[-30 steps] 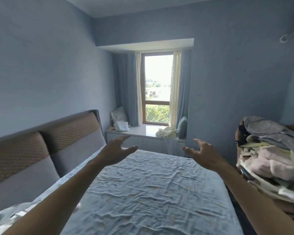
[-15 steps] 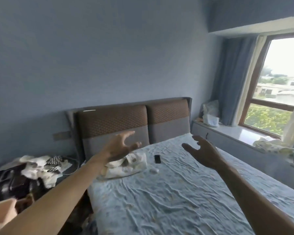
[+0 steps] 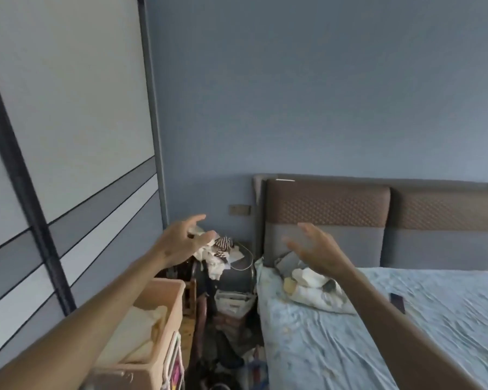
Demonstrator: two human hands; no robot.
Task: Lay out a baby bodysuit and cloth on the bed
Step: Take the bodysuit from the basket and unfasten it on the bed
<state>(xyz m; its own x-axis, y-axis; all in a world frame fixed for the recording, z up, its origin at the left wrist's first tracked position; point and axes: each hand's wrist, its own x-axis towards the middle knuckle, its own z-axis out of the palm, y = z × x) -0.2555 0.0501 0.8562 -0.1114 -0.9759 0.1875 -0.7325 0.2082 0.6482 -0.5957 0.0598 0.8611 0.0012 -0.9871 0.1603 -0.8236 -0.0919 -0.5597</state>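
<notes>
whole shot's motion-blurred. the crumpled pale bundle [image 3: 313, 288] at the bed's [image 3: 350, 347] head end, centre right, might be the bodysuit and cloth, can't tell. dark flat thing [image 3: 397, 302] far right, unclear. left hand [image 3: 181, 243] and right hand [image 3: 319, 251] both mid-frame, fingers spread, holding nothing.

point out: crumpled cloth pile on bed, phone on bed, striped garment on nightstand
crumpled cloth pile [image 3: 310, 291], head view, on its white folds by the headboard.
phone [image 3: 397, 302], head view, middle of its dark face.
striped garment [image 3: 223, 244], head view, on the black-and-white stripes.
</notes>
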